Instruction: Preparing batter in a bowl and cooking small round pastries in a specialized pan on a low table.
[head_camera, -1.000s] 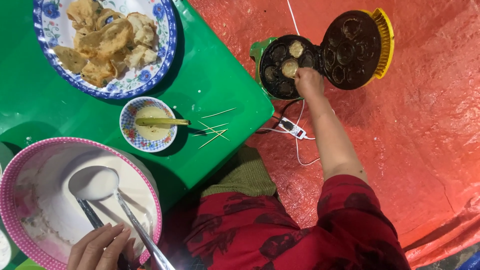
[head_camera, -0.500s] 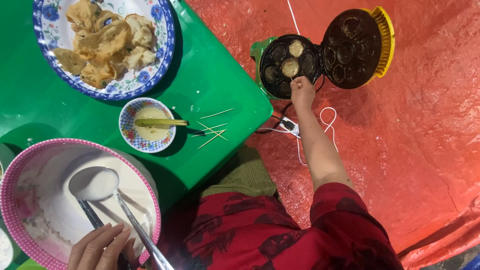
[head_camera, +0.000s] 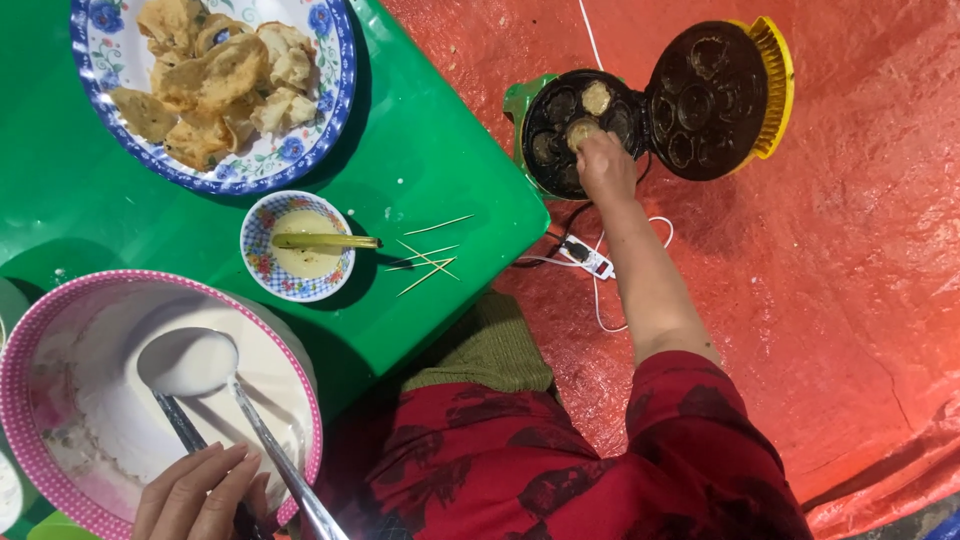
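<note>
The right hand (head_camera: 606, 165) reached out over the round cake maker (head_camera: 580, 130) on the red tarp (head_camera: 850, 300), its fingers bunched down on a pale cake (head_camera: 580, 132) in one of the dark wells; whether they pinched the cake could not be told. A second cake (head_camera: 597, 97) sat in the well just behind. The lid (head_camera: 712, 100) stood open to the right, yellow at its rim. A white cord (head_camera: 590, 258) lay beside the forearm.

The left hand (head_camera: 200, 495) rested at the near rim of the pink bowl (head_camera: 40, 470), fingers curled about the handles of a ladle (head_camera: 190, 360), which sat in white batter. On the green bench (head_camera: 440, 180) stood a small bowl (head_camera: 298, 246) with a stick across it, toothpicks (head_camera: 425, 258) just beside it, and a plate (head_camera: 330, 120) of fried pieces farther back.
</note>
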